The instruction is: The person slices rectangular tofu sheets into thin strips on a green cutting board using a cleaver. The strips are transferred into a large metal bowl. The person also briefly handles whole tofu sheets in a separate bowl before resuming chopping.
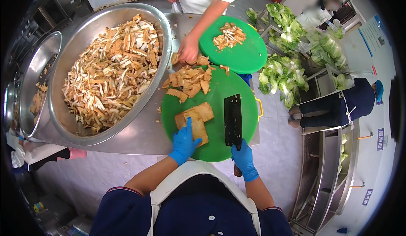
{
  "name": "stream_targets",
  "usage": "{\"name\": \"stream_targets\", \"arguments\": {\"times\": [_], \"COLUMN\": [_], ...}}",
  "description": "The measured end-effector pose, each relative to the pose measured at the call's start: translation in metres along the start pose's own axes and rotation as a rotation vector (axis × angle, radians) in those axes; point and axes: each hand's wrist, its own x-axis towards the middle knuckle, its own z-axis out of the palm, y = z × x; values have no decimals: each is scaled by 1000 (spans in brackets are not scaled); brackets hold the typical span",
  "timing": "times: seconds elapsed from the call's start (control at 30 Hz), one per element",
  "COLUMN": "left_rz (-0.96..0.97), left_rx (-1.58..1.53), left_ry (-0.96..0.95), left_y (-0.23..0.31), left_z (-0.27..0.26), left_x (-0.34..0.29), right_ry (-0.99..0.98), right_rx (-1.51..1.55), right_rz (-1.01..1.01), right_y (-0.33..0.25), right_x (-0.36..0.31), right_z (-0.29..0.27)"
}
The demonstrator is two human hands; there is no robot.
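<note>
Two tan slabs [198, 124] overlapped on green board [215, 146], centre of frame. Left hand [185, 143] lay on them, forefinger and thumb apart. Right hand [244, 160], below centre, had fingers clamped on cleaver [232, 119]. Bowl [57, 90] of strips [114, 73] stood upper left.

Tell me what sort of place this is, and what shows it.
Probably a large-scale commercial kitchen or food-preparation room. Signs: a big metal basin of cut strips, a cleaver over a round green chopping board, and piles of leafy vegetables.
</note>
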Motion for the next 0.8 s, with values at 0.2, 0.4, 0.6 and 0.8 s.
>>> {"name": "stream_targets", "arguments": {"times": [0.2,0.4,0.6,0.8], "left_rz": [226,313,276,302], "left_rx": [-599,-290,113,104], "left_ry": [23,-82,-77,-192], "left_y": [-7,-28,-9,-19], "left_z": [-30,-45,-40,-37], "left_x": [30,84,79,68], "right_ry": [22,18,-30,-59], "right_rx": [-55,-79,-72,-204], "right_rz": [-10,-20,-78,-275], "right_y": [13,9,-2,-40], "right_x": [2,5,4,12], "right_z": [5,5,0,-20]}}
